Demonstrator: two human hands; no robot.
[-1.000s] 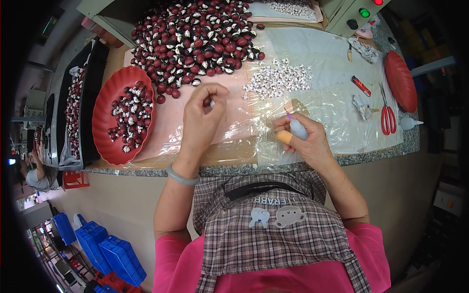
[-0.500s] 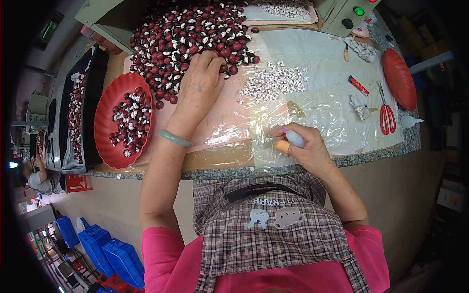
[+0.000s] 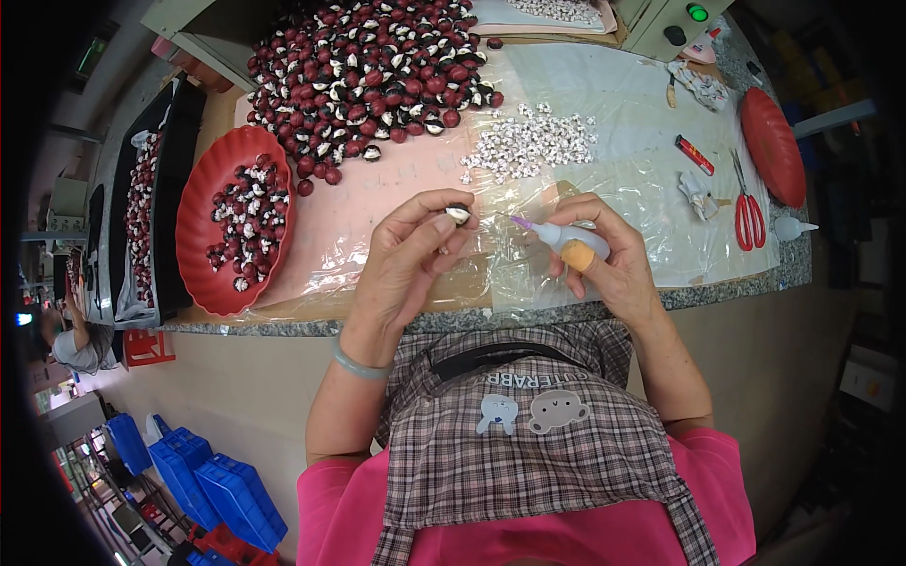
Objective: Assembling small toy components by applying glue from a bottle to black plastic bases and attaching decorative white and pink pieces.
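Between thumb and fingers, my left hand (image 3: 411, 250) pinches one small round piece (image 3: 459, 214), dark with a white patch. Opposite it, my right hand (image 3: 609, 255) grips a small squeeze bottle (image 3: 576, 241) with a purple nozzle, whose tip points at the piece with a short gap between. An orange cover wraps my right thumb. Beyond my left hand lies a big heap of maroon, black and white round pieces (image 3: 368, 85). Tiny white pieces with dark specks (image 3: 533, 143) are spread out beyond both hands.
A red scalloped dish (image 3: 193, 255) at left holds finished-looking balls with white bits, beside a long black tray (image 3: 175, 189). At right lie red-handled scissors (image 3: 749, 222), a red tube (image 3: 695, 155), another squeeze bottle (image 3: 793, 228) and a red plate (image 3: 772, 146). Plastic film covers the worktop.
My left hand has left the heap and come back toward me with one round piece. My right hand has raised and turned the bottle, its nozzle now toward that piece.
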